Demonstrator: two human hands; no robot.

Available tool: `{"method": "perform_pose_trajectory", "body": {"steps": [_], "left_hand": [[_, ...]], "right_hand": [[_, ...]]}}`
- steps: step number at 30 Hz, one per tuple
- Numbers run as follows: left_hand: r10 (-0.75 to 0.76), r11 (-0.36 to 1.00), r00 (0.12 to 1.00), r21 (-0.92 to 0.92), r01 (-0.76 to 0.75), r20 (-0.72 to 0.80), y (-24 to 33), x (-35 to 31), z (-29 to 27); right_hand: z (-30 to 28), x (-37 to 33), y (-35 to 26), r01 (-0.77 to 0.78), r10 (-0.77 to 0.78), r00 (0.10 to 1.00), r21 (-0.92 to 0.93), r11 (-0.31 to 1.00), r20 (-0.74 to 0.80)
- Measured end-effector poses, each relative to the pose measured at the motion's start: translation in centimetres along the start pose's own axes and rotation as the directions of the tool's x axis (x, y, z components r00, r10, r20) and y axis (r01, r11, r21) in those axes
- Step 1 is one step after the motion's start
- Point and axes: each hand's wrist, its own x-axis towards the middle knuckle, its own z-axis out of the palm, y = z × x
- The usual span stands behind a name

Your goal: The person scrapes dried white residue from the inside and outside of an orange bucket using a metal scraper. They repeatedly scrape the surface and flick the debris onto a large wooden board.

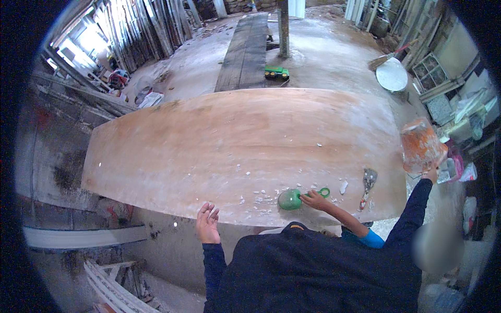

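Observation:
My left hand (207,223) is at the near edge of a large wooden board (219,141), palm up, with its fingers apart and nothing in them. To the right, my right hand (432,172) grips the lower rim of an orange bucket (421,143) crusted with white plaster. The bucket leans beyond the board's right end. Between my arms, another person's hand (313,200) from a blue sleeve holds a green round scoop-like thing (289,200) with a ring handle on the board. A plaster-covered scraper (369,180) lies to the right of it.
White flakes (250,200) are scattered near the board's front edge. Beyond it are a dark plank (242,52), a post (283,31) and a green toy truck (276,72). A white round lid (391,74) and a broom (380,61) lie at the far right. White mouldings (86,237) stand at the left.

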Motion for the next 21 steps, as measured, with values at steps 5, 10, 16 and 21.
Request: {"method": "perform_pose_trajectory", "body": {"steps": [5, 10, 16, 21], "left_hand": [[0.003, 1.0, 0.999, -0.012, -0.003, -0.035, -0.3, -0.3, 0.1], [-0.011, 0.999, 0.998, -0.032, 0.009, -0.058, -1.2, 0.0, -0.5], [-0.031, 0.999, 0.996, -0.025, 0.029, -0.081, -1.3, -0.1, 0.2], [-0.034, 0.999, 0.997, -0.021, 0.033, -0.066, -1.9, 0.0, 0.5]], "right_hand": [[10.3, -8.5, -11.5, 0.775, -0.709, 0.482, 0.125, 0.619, 0.515], [13.6, -13.4, -15.7, 0.94, -0.833, 0.052, 0.255, 0.227, 0.55], [13.7, -13.1, -15.2, 0.958, -0.85, -0.043, 0.262, 0.113, 0.525], [13.1, -12.7, -14.7, 0.964, -0.855, -0.076, 0.258, 0.07, 0.513]]}}
